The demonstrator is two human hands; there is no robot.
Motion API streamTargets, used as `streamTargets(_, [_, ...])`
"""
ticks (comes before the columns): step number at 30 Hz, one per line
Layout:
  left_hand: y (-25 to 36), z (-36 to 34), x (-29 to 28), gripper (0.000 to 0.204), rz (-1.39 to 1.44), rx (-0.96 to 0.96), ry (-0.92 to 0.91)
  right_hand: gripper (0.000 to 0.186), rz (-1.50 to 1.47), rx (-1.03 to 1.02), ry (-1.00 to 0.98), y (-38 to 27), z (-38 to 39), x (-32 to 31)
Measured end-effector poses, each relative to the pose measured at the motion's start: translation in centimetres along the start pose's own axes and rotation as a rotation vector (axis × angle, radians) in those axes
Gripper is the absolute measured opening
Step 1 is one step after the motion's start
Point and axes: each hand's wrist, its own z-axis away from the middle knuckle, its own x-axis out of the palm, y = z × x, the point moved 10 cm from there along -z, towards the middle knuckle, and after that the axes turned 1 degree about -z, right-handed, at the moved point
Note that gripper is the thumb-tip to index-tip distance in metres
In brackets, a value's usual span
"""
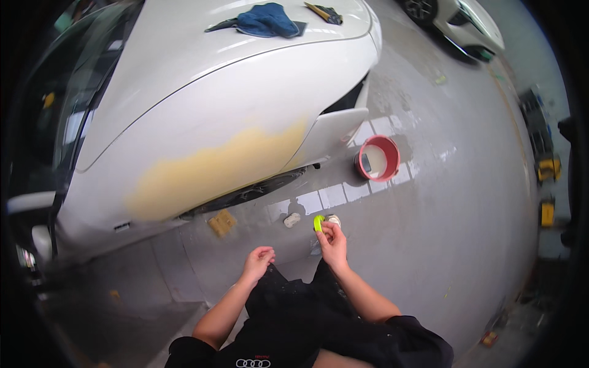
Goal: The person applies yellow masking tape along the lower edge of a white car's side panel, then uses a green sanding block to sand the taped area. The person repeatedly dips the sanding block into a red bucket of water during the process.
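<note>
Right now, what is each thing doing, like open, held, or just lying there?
Right hand: grip shut on green roll, raised.
Left hand: loosely curled, holding nothing.
Red bucket: upright, open-topped, on floor.
Blue cloth: crumpled, lying on car.
Car fender: patched with yellow filler, unpainted.

A car body repair workshop is indicated by a white car (202, 92) with a yellowish filler patch (208, 172), parked on a grey concrete floor (442, 245) beside a red plastic bucket (377, 157).
</note>
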Motion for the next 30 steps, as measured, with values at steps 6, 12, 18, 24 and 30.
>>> streamTargets(6, [-1.1, 4.6, 9.0, 0.025, 0.160, -0.033, 0.144, 0.030, 0.460, -0.717, -0.222, -22.1, -8.9, 2.7])
streamTargets(12, [1.1, 8.6, 17.1, 0.042, -0.295, 0.190, 0.129, 0.026, 0.418, -1.225, -0.388, -38.2, -15.2, 18.6])
streamTargets(18, [2.8, 6.2, 16.9, 0.043, -0.148, 0.264, 0.252, 0.040, 0.679, -1.160, -0.383, -41.5, -22.9, 34.4])
streamTargets(24, [3.4, 1.2, 16.6, 0.041, -0.082, 0.322, 0.415, 0.043, 0.312, -1.233, -0.565, -42.0, -20.3, 21.8])
streamTargets(30, [-0.4, -1.5, 19.0, 0.037, 0.127, 0.191, 0.571, 0.013, 0.584, -0.767, -0.215, -25.0, -27.5, -7.5])
